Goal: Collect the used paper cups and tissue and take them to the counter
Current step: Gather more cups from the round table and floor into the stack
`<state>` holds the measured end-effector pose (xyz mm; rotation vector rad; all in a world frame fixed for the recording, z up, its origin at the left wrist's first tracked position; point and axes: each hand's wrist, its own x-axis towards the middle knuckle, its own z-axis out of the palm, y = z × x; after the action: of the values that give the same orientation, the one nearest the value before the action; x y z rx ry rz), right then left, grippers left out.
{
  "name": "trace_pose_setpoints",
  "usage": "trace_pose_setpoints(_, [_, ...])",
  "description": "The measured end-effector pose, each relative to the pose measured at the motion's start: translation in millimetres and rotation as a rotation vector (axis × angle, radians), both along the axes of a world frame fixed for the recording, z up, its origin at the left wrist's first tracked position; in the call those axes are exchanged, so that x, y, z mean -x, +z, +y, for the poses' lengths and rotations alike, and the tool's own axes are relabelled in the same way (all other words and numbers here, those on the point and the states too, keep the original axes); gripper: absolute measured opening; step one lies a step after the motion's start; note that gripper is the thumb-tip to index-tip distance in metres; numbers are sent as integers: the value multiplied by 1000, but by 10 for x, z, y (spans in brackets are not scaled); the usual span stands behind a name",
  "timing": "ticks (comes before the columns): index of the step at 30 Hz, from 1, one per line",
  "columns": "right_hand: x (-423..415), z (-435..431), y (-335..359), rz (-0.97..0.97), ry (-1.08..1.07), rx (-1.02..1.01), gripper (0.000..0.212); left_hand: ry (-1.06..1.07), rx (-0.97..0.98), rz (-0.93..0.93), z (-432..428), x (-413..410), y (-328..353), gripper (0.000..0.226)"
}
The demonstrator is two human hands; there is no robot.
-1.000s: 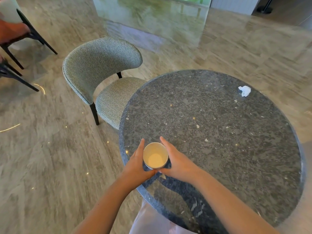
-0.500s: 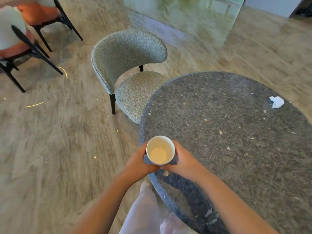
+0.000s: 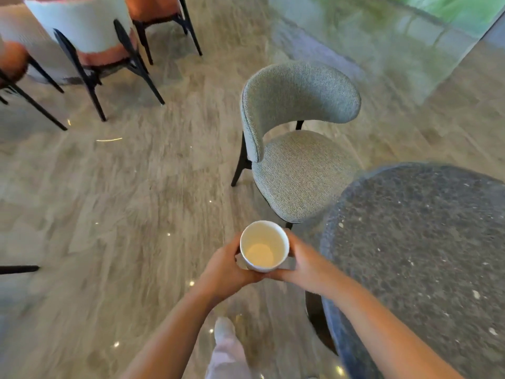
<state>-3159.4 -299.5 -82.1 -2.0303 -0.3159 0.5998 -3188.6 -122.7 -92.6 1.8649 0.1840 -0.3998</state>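
Paper cup [image 3: 264, 246] is clamped between both grips. Left grip [image 3: 226, 265] is curled round its left wall and right grip [image 3: 306, 262] round its right wall, with the two touching at the cup's near side. Cup is held upright, mouth up, over the floor [image 3: 109, 214], off the desk.

Desk [image 3: 423, 255]: round top in dark speckled stone, rim just right of the right grip.

Grey-green upholstered chair [image 3: 297, 149] is set ahead of the grips, seat close against the desk rim.

Floor is polished grey-beige veined stone, with light spots reflected.

Orange-and-white chairs [image 3: 95, 36] on black legs are grouped far ahead-left of the grips. A glossy reflective panel [image 3: 382, 31] is seen far ahead-right. A pale trouser leg [image 3: 226, 348] is visible below the grips.
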Motion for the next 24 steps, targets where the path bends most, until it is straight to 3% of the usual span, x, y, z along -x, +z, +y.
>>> trace_pose_setpoints(6, [-667,981,79,-61,37,-46,73,45,-30,-78,960,-587,203,70])
trace_pose_setpoints(13, [-1618,1523,173,-66,112,-57,73,47,-18,-134,1537,-1396,334,63])
trace_pose_setpoints(24, [-3724,2166,228,-97,109,-84,72,24,-46,-157,2206,-3543,341,69])
